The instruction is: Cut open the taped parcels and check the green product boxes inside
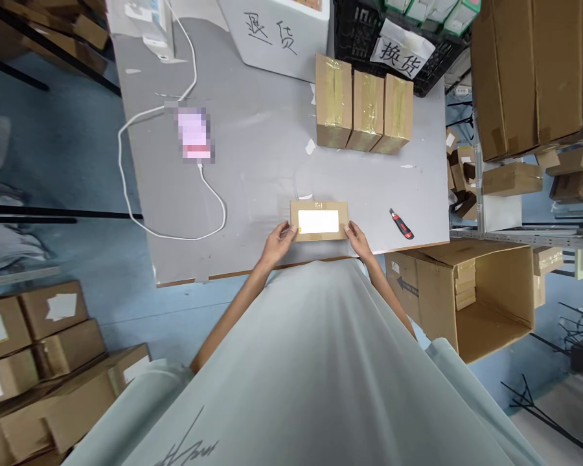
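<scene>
A small cardboard box (344, 223) with a white label (317, 221) on its upper face is near the front edge of the grey table. At its left end, my left hand (278, 244) grips it with the thumb on the near corner. My right hand (358, 241) holds the opposite end with the fingertips. To the right of that hand lies a red and black utility knife (401, 224). Whether the box rests on the table or is slightly lifted, I cannot tell.
Three taped cardboard boxes (368, 110) stand farther back, before a white bin (279, 39) and a black crate (359, 45). A white cable (121, 155) loops to a blurred device (193, 133) on the left. A large open carton (495, 310) sits beside the table at right.
</scene>
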A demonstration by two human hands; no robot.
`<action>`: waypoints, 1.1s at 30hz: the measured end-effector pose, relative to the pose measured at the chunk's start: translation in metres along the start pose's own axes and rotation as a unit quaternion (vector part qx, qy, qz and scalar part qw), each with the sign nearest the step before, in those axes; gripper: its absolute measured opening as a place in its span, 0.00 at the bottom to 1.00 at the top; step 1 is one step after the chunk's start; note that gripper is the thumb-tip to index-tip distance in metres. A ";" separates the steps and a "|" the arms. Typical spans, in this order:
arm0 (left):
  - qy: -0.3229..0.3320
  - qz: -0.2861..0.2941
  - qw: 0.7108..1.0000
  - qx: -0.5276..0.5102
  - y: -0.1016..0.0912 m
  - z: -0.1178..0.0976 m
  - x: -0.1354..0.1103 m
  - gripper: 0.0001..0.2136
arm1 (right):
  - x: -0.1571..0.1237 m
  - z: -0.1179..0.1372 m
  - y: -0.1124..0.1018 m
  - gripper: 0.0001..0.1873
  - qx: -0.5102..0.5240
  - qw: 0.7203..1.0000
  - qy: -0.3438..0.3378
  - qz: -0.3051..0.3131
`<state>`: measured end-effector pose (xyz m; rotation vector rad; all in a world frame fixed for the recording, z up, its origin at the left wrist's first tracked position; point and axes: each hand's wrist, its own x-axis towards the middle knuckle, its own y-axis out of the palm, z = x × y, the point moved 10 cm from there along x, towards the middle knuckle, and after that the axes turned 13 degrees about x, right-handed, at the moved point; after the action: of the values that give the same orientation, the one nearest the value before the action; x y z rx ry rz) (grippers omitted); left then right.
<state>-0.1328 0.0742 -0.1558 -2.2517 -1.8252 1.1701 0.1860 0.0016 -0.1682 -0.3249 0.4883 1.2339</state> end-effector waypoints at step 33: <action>0.024 -0.103 0.986 0.132 -0.040 0.002 -0.013 0.28 | -0.003 0.028 0.017 0.39 -0.043 0.996 -0.080 -0.007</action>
<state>-0.1681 0.0756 -0.1324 -1.8840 -1.7195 1.2245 0.1744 0.0180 -0.1420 -0.2989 0.2945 1.2585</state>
